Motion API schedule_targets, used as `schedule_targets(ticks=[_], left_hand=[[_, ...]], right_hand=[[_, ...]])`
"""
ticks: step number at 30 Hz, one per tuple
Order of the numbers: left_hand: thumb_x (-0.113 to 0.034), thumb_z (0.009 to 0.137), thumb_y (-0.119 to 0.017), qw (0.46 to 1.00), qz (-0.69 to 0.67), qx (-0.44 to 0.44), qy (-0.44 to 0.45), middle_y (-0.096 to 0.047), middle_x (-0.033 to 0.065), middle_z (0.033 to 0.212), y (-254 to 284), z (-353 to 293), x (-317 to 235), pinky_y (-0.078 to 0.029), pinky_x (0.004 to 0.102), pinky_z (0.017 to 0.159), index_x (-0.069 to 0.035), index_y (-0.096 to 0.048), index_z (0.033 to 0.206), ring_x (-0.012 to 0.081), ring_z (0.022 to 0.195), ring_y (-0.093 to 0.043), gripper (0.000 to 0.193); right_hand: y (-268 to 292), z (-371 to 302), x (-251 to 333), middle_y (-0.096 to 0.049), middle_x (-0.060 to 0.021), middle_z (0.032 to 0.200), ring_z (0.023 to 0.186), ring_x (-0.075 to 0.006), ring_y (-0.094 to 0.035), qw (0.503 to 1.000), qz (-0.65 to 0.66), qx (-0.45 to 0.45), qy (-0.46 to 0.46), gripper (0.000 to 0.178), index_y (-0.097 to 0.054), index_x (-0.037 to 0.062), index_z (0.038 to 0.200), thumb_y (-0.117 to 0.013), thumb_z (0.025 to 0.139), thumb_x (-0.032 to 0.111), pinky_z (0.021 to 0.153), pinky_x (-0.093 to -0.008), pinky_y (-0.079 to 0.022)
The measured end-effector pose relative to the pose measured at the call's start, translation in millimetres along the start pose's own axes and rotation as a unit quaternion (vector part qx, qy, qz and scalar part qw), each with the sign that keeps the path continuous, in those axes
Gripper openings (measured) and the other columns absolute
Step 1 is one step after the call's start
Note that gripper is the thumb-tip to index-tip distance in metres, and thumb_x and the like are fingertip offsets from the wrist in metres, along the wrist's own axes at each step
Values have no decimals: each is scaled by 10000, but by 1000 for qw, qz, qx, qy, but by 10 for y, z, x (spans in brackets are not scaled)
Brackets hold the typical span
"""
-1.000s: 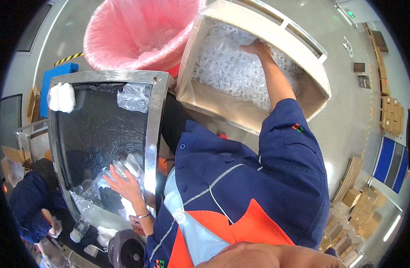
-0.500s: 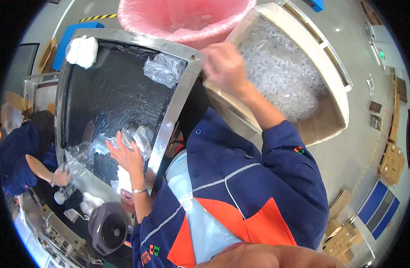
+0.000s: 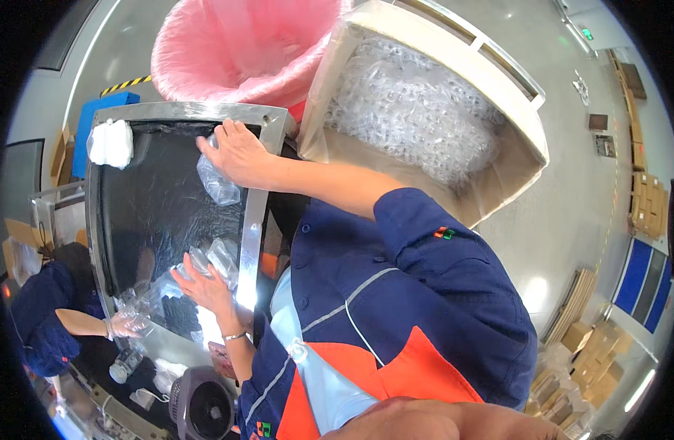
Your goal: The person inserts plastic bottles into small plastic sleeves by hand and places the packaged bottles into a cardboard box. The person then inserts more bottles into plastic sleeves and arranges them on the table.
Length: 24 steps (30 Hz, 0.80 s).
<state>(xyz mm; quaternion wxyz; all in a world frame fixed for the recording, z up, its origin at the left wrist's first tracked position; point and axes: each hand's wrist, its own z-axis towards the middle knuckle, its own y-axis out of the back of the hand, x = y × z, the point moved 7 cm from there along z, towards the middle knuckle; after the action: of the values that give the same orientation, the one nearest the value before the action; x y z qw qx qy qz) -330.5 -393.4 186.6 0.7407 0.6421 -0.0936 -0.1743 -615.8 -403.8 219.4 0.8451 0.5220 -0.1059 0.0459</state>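
Note:
In front of me is a metal-framed tray [image 3: 254, 220] with a dark, shiny bottom. My right hand [image 3: 236, 155] reaches over its far right part, fingers curled over a crumpled clear plastic bag [image 3: 221, 188], whose upper end the hand hides. My left hand [image 3: 205, 290] has its fingers spread, lying over the near right part of the tray. Beside and beneath it is a heap of clear plastic bags [image 3: 221, 258]; whether the palm presses on them is hidden. A white folded bundle [image 3: 110, 144] sits on the far left corner of the tray.
A pink-lined bin [image 3: 183, 62] stands behind the tray. To its right is a beige bin [image 3: 520, 172] of clear plastic pieces [image 3: 418, 103]. At left, a co-worker's gloved hand [image 3: 126, 325] touches plastic near a clear bottle [image 3: 124, 364]. A round grey fan [image 3: 205, 407] stands near.
My right hand has moved left from the tray's far right corner onto the clear plastic bag, which has shifted and changed shape. My left hand stays by the heap. The whole view has shifted.

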Motion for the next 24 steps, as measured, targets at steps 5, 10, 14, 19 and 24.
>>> schedule_targets(ticks=[5,10,14,19,24], left_hand=[[-169,873,-634,1000,5,-8,-12,-227,300,1466,20,-4,16,-335,500,1048,-215,-363,1431,466,1314,-322,622],[-168,877,-623,999,8,-8,-35,-223,305,1469,67,21,-31,-293,496,1081,-186,-376,1427,448,1341,-298,603],[-166,874,-622,1000,0,-4,-25,-222,294,1476,59,25,-47,-272,494,1095,-173,-384,1424,441,1348,-290,600],[-157,863,-625,999,-16,-2,-29,-227,278,1479,37,21,-44,-261,509,1099,-172,-378,1430,444,1347,-286,619],[-165,864,-622,1000,-9,-1,-23,-225,287,1478,48,9,-17,-256,518,1099,-163,-373,1434,444,1345,-289,621]], right_hand=[[672,-441,-529,-523,-235,1133,1072,-390,-505,927,268,-215,-151,534,-397,30,1370,-481,843,46,985,-457,-409],[1004,-1144,-1874,-639,-213,1114,971,-344,-642,903,164,-243,-314,349,-572,2,1203,-619,882,130,839,-385,-501],[680,-1331,-3034,-679,-219,970,956,-341,-654,897,24,-161,-411,315,-665,23,1095,-676,821,178,833,-400,-511],[236,-1254,-3796,-677,-232,905,902,-401,-649,915,-6,-117,-386,396,-674,3,1033,-672,807,328,824,-436,-517],[5,-938,-3505,-607,-266,1149,1046,-403,-599,920,73,93,-373,548,-541,-25,1228,-672,802,295,915,-430,-482]])
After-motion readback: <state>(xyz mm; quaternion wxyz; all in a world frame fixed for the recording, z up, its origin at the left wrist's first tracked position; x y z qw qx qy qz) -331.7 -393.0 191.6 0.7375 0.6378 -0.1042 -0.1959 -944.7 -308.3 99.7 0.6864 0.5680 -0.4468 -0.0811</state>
